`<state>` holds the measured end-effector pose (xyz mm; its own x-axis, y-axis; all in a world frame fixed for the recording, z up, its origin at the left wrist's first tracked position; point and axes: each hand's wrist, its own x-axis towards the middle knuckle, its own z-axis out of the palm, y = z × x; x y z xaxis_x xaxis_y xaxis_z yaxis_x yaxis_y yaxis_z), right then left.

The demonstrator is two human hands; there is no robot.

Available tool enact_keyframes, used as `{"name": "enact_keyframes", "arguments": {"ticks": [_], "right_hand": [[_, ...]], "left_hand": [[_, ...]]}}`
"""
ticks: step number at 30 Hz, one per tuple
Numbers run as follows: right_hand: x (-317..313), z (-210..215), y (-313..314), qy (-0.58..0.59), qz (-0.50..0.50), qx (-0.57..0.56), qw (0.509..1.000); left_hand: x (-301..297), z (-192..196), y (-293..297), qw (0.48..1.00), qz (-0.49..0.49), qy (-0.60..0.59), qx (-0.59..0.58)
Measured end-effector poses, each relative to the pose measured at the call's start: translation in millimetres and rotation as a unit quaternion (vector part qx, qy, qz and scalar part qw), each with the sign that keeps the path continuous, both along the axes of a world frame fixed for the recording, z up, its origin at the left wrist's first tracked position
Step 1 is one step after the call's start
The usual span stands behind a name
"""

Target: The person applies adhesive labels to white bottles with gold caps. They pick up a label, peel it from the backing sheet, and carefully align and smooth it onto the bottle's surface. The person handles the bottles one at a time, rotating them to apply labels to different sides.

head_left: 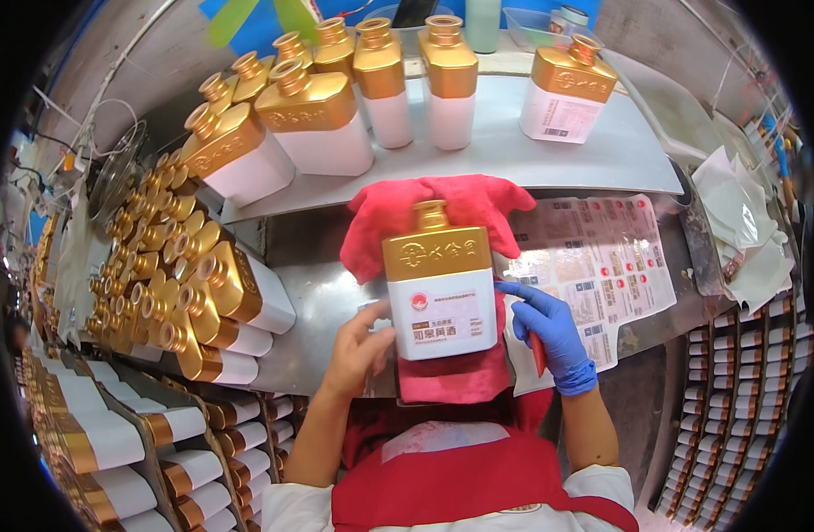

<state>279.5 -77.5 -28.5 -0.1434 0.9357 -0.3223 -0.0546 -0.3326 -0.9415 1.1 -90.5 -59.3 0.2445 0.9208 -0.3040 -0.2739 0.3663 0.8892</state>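
A white bottle (442, 312) with a gold shoulder and neck lies face up on a red cloth (456, 381), its neck pointing away from me. A printed label is on its front. My left hand (358, 350) is bare, at the bottle's lower left edge, with thumb and forefinger apart; I cannot tell whether it touches. My right hand (553, 335) wears a blue glove. Its forefinger reaches to the bottle's right edge, while the other fingers curl around a flat red tool (537, 353), mostly hidden by the hand.
Printed label sheets (615, 266) lie right of the cloth. Several gold-and-white bottles (314, 124) stand on a raised metal shelf (491, 160), one labelled bottle (566, 93) apart at right. More bottles (220, 293) are piled at left. Racks of bottles (726, 399) flank me below. Crumpled white backing paper (735, 213) is at right.
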Motion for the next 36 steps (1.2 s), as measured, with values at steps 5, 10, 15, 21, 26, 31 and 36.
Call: {"name": "enact_keyframes", "arguments": {"ticks": [5, 10, 15, 21, 26, 31, 36], "right_hand": [[-9.1, -5.5, -0.3, -0.018, 0.004, -0.017, 1.000], [-16.1, -21.2, -1.2, -0.124, 0.012, 0.046, 0.991], [-31.4, -3.9, 0.0, -0.200, 0.004, 0.080, 0.976], [-35.7, -9.9, -0.2, -0.185, -0.014, 0.088, 0.979], [-40.2, -4.9, 0.4, -0.159, -0.017, 0.085, 0.983], [-41.8, -6.2, 0.6, -0.172, -0.019, 0.087, 0.981], [-40.9, -10.8, 1.1, -0.192, -0.017, 0.096, 0.977]], "left_hand": [[-1.1, 1.1, 5.8, 1.000, -0.016, 0.016, 0.022], [17.2, 14.5, -1.1, 0.982, -0.006, 0.161, 0.095], [36.3, 6.0, 2.5, 0.978, 0.050, 0.115, 0.164], [33.1, 6.4, 4.4, 0.977, 0.024, 0.143, 0.155], [33.5, -1.2, 4.0, 0.983, 0.041, 0.092, 0.155], [28.4, -0.5, 5.4, 0.986, 0.007, 0.083, 0.143], [25.6, 1.9, 6.3, 0.983, -0.002, 0.094, 0.155]]}}
